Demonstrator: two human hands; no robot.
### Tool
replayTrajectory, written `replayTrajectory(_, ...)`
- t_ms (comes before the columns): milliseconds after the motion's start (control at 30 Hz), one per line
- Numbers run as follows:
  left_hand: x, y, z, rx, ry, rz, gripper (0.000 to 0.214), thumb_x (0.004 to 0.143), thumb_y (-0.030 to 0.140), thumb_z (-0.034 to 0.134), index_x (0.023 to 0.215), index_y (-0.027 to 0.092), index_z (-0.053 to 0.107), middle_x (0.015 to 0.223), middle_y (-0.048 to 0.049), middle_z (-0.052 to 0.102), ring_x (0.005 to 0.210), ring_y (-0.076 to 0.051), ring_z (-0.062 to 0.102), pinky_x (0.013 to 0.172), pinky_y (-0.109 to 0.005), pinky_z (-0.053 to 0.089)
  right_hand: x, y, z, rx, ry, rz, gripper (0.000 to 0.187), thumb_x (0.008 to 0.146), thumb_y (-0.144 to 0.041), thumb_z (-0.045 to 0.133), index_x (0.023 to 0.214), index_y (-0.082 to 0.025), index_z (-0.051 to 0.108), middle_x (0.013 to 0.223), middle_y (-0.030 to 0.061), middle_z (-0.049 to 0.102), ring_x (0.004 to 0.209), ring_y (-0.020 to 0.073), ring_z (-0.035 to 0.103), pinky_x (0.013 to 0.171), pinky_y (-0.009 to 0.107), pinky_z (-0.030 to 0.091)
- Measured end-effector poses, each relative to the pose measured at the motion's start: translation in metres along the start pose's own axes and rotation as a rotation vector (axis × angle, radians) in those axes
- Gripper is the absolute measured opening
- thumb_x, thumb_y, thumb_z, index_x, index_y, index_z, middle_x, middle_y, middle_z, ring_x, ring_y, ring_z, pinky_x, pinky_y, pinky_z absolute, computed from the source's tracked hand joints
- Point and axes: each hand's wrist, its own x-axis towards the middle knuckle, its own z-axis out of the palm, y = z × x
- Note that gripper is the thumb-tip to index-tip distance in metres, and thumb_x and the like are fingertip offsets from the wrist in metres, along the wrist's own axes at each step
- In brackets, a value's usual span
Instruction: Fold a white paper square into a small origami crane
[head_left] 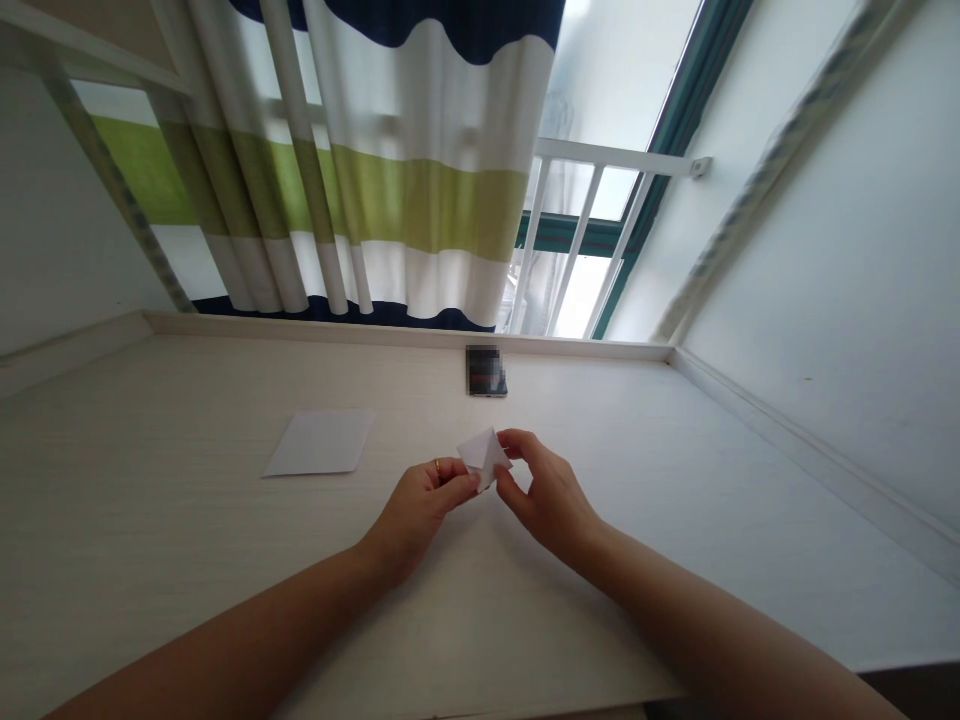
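Observation:
A small folded piece of white paper (481,452) is held up between my two hands, just above the pale table. My left hand (424,505), with a ring on one finger, pinches its lower left part between thumb and fingers. On the other side, my right hand (551,493) has its thumb and fingertips at the paper's right edge, the fingers curled around that corner. Several creased faces meet at a point near its top. Fingers cover parts of the paper's lower edge.
A flat stack or sheet of white paper (320,442) lies to the left on the table (187,520). A dark, pixelated phone-like object (486,371) lies near the raised back edge (375,332). Behind hang striped curtains (427,200) beside a window with a white railing (622,155).

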Motion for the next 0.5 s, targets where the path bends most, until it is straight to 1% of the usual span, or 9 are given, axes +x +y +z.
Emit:
replayTrajectory(67,-0.0004,-0.0018,0.0004,0.020,0.050,0.058,0.018,0.067,0.023,0.060,0.081,0.015,0.052,0.077,0.0000,0.058,0.070,-0.012,0.057,0.073,-0.026,0.043,0.0007,0.0000,0.0014,0.069,0.003,0.076,0.020,0.072,-0.014,0.049,0.091,-0.018,0.045,0.082,0.0044,0.060,0.073,0.0160,0.058,0.065,0.030,0.049)
replayTrajectory(133,-0.0006,-0.0026,-0.0001,0.047,0.144,0.152,0.034,0.066,0.020,0.061,0.095,0.020,0.043,0.088,0.0008,0.054,0.068,-0.010,0.057,0.068,-0.026,0.045,0.0009,0.0005,0.0033,0.149,0.006,0.122,0.017,0.071,-0.012,0.050,0.086,-0.018,0.045,0.078,0.0026,0.058,0.070,0.0142,0.057,0.064,0.029,0.048)
replayTrajectory(200,-0.0010,-0.0019,-0.0012,0.153,0.211,0.243,0.040,0.067,0.020,0.060,0.101,0.023,0.038,0.093,0.0007,0.051,0.065,-0.009,0.057,0.063,-0.024,0.045,0.0003,0.0011,0.0052,0.233,-0.002,0.135,0.016,0.071,-0.011,0.050,0.084,-0.018,0.045,0.077,0.0020,0.057,0.069,0.0134,0.056,0.063,0.028,0.048)
replayTrajectory(267,-0.0019,-0.0001,-0.0027,0.320,0.218,0.292,0.034,0.070,0.024,0.057,0.100,0.023,0.042,0.088,0.0002,0.053,0.064,-0.010,0.057,0.058,-0.022,0.044,-0.0009,0.0015,0.0066,0.305,-0.013,0.124,0.018,0.071,-0.012,0.051,0.086,-0.018,0.045,0.078,0.0026,0.057,0.071,0.0134,0.056,0.064,0.028,0.048)
replayTrajectory(333,-0.0027,0.0016,-0.0039,0.436,0.206,0.302,0.025,0.072,0.028,0.055,0.094,0.020,0.048,0.076,0.0001,0.056,0.063,-0.012,0.057,0.054,-0.021,0.043,-0.0018,0.0010,0.0067,0.345,-0.013,0.111,0.018,0.072,-0.013,0.051,0.088,-0.018,0.045,0.080,0.0031,0.057,0.072,0.0136,0.056,0.064,0.028,0.048)
replayTrajectory(400,-0.0026,0.0025,-0.0049,0.417,0.198,0.300,0.021,0.073,0.030,0.055,0.090,0.018,0.051,0.069,0.0005,0.057,0.063,-0.013,0.057,0.055,-0.022,0.043,-0.0020,-0.0003,0.0054,0.344,-0.006,0.102,0.019,0.072,-0.013,0.052,0.088,-0.019,0.045,0.081,0.0034,0.057,0.073,0.0139,0.056,0.064,0.028,0.048)
replayTrajectory(500,-0.0007,0.0029,-0.0055,0.228,0.185,0.287,0.019,0.072,0.029,0.056,0.086,0.016,0.051,0.071,0.0010,0.059,0.065,-0.012,0.057,0.063,-0.025,0.046,-0.0010,-0.0029,0.0015,0.305,-0.002,0.088,0.017,0.073,-0.014,0.053,0.087,-0.019,0.046,0.080,0.0031,0.058,0.073,0.0141,0.056,0.062,0.026,0.047)
